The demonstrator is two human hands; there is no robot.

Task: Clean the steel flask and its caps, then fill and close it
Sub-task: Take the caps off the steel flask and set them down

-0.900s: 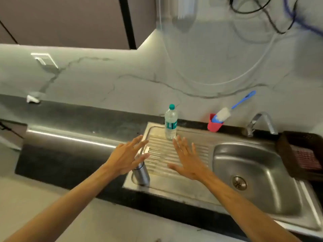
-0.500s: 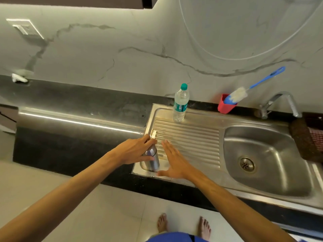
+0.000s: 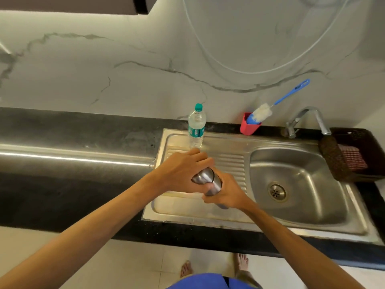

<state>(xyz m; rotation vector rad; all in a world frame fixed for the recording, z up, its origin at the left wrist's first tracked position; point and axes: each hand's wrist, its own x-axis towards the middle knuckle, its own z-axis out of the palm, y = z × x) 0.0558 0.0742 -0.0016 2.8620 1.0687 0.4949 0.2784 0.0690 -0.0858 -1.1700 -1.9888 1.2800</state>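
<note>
Steel flask (image 3: 207, 180): held up over the ribbed drainboard (image 3: 229, 163) of the sink unit, tilted, its top end toward the left and far side, its lower end toward the near right. The cap is on; a dark seam shows between cap and body.
Left hand (image 3: 183, 170): fingers curled over the flask's cap end, thumb underneath, gripping it.
Right hand (image 3: 227, 191): fingers wrapped round the flask's body just below the seam, holding it; the two hands touch.
Water bottle (image 3: 196, 127): clear plastic with a green cap and a green label, upright at the far edge of the drainboard, just beyond the left hand.
Red cup (image 3: 249, 125): on the black counter (image 3: 83, 130) against the wall, right of the bottle; a blue-handled bottle brush (image 3: 270, 109) leans in it, bristles down, handle pointing up to the right.
Tap (image 3: 306, 119): at the far right, spout over the steel sink bowl (image 3: 302, 184), whose drain lies at the centre.
Brown basket (image 3: 358, 155): at the far right of the counter, a checked cloth inside.
Floor: pale tiles, two bare feet near the bottom edge.
</note>
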